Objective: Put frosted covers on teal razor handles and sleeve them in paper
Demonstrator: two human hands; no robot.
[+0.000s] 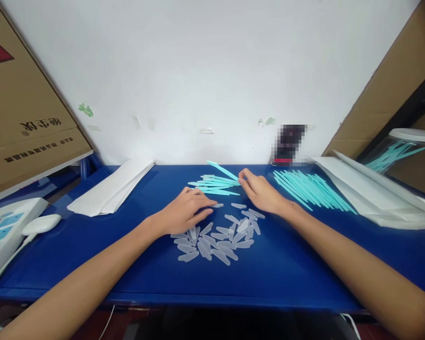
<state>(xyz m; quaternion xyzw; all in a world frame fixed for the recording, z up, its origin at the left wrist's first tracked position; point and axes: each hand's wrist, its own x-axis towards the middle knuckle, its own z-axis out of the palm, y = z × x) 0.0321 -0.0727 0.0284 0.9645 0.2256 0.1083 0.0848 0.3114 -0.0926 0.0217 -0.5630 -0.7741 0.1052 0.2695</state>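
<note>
Pinched between the fingertips of my right hand (pixel 257 189) is a slim turquoise eyebrow razor (pixel 225 171), its far end pointing up and left. Beneath that razor lies a small pile of similar turquoise razors (pixel 216 184) on the blue table (pixel 145 264). My left hand (pixel 186 210) rests low over the table with thumb and index finger apart. Its index fingertip is at a translucent plastic blade cover (pixel 218 205). Many more translucent covers (pixel 226 244) lie scattered just in front of both hands, a few partly hidden by the left hand.
A row of turquoise razors (pixel 311 189) lies to the right. White paper or plastic sleeves (pixel 111 189) lie at left, with more sleeves (pixel 375 193) at right. A lidded jar (pixel 393 151), a power strip (pixel 7 226) with a white charger (pixel 41 224), and a cardboard box (pixel 31 94) flank the table.
</note>
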